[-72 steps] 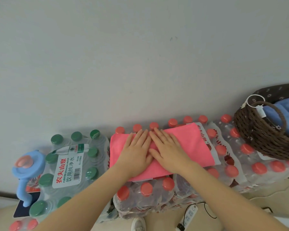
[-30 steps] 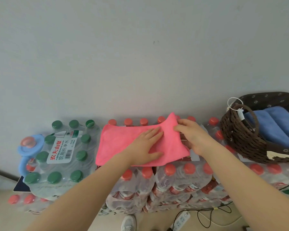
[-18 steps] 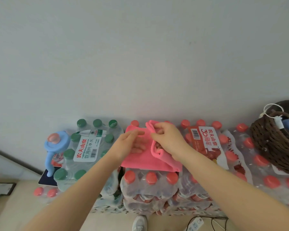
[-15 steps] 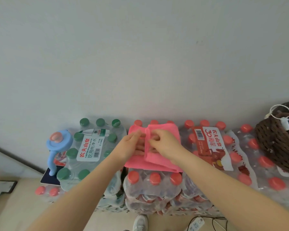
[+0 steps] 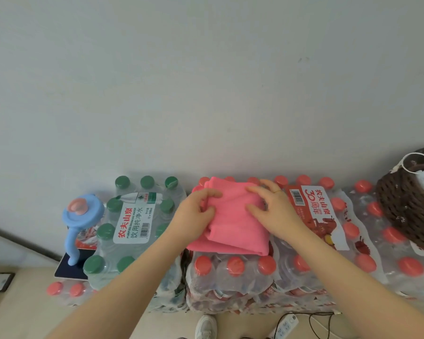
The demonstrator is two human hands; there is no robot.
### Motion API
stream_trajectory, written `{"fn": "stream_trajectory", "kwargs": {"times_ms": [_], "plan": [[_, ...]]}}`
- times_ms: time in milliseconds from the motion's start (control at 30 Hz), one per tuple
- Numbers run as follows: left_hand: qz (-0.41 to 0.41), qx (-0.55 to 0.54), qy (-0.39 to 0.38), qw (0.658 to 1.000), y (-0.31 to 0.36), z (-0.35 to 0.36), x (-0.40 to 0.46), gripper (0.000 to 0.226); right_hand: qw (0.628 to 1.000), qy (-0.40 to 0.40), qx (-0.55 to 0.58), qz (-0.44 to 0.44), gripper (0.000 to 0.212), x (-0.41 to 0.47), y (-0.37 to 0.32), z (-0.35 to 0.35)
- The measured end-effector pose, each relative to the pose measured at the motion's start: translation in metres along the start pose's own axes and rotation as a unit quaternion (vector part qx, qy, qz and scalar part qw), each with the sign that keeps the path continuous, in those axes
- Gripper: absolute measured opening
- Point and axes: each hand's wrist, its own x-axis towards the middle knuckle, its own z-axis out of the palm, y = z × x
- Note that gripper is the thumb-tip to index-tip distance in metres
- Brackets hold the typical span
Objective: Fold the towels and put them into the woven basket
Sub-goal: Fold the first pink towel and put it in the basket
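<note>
— On top of the shrink-wrapped packs of red-capped water bottles (image 5: 233, 267), what is lying there?
— A soft pink folded towel (image 5: 233, 221). The left hand (image 5: 194, 216) pinches its left edge. The right hand (image 5: 272, 209) rests on its right side, fingers relaxed.
— And the dark brown woven basket (image 5: 409, 209)?
— Far to the right, well apart from the towel.

Shrink-wrapped packs of bottled water stand side by side against the wall and carry everything. On the red-capped packs (image 5: 233, 267) in the middle lies a folded pink towel (image 5: 235, 221); farther right a dark woven basket (image 5: 406, 211) sits on the same red caps. The green-capped pack (image 5: 132, 223) stands at the left, a blue handled lid (image 5: 82, 212) just beside it. Below, the floor (image 5: 17, 311) holds a white power strip (image 5: 285, 326).
</note>
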Motion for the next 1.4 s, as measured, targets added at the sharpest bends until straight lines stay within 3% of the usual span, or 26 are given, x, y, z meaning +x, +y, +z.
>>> {"fn": "stream_trajectory", "kwargs": {"times_ms": [100,267,400,433,500,567,600,667,767,900,1033,1100,1167,1233,1300,1400], "plan": [[-0.018,0.086,-0.011,0.996,-0.008,-0.008,0.0,0.043,0.994,-0.076,-0.062,0.038,0.064,-0.006,-0.005,0.01],[-0.008,0.141,-0.037,0.989,-0.011,-0.009,0.001,0.051,0.989,-0.088,-0.105,0.05,0.072,-0.008,-0.012,0.014],[-0.018,0.331,-0.033,0.943,-0.008,-0.016,-0.002,0.067,0.991,-0.066,-0.088,0.074,0.088,-0.011,-0.016,0.014],[0.02,0.35,-0.02,0.936,-0.004,-0.017,-0.003,0.066,0.992,-0.035,-0.087,0.089,0.09,-0.012,-0.016,0.014],[0.171,0.355,-0.023,0.919,-0.001,-0.014,-0.001,0.061,0.99,0.0,-0.061,0.128,0.081,-0.013,-0.019,0.015],[0.286,0.378,-0.077,0.877,-0.002,-0.007,0.002,0.066,0.988,-0.028,0.012,0.155,0.057,-0.012,-0.021,0.016],[0.295,0.398,-0.121,0.861,-0.004,-0.004,0.002,0.077,0.985,-0.038,0.051,0.161,0.046,-0.012,-0.021,0.016],[0.252,0.439,-0.177,0.844,-0.011,0.003,0.005,0.099,0.976,-0.018,0.119,0.18,0.033,-0.009,-0.019,0.012],[0.216,0.446,-0.171,0.851,-0.019,0.014,0.017,0.114,0.972,0.009,0.14,0.189,0.033,-0.001,-0.013,-0.001],[0.176,0.392,-0.16,0.889,-0.015,0.031,0.024,0.122,0.984,0.037,0.069,0.158,0.028,0.01,-0.01,-0.017],[0.107,0.402,-0.155,0.896,-0.006,0.036,0.025,0.135,0.995,0.029,-0.061,0.068,0.023,0.017,-0.02,-0.014],[0.094,0.382,-0.175,0.903,-0.005,0.035,0.026,0.143,0.996,0.013,-0.08,0.04,0.031,0.017,-0.026,-0.01],[0.088,0.312,-0.187,0.927,-0.006,0.027,0.028,0.131,0.996,-0.008,-0.07,0.05,0.054,0.015,-0.026,-0.009],[0.072,0.209,-0.145,0.964,-0.009,0.015,0.033,0.093,0.996,-0.018,-0.057,0.066,0.071,0.012,-0.018,-0.01],[0.069,0.155,-0.047,0.984,-0.013,0.002,0.038,0.057,0.991,-0.039,-0.085,0.093,0.076,0.005,-0.007,-0.011],[0.035,0.115,0.017,0.993,-0.013,-0.011,0.046,0.036,0.992,-0.002,-0.111,0.055,0.067,-0.007,-0.003,-0.009]]}}
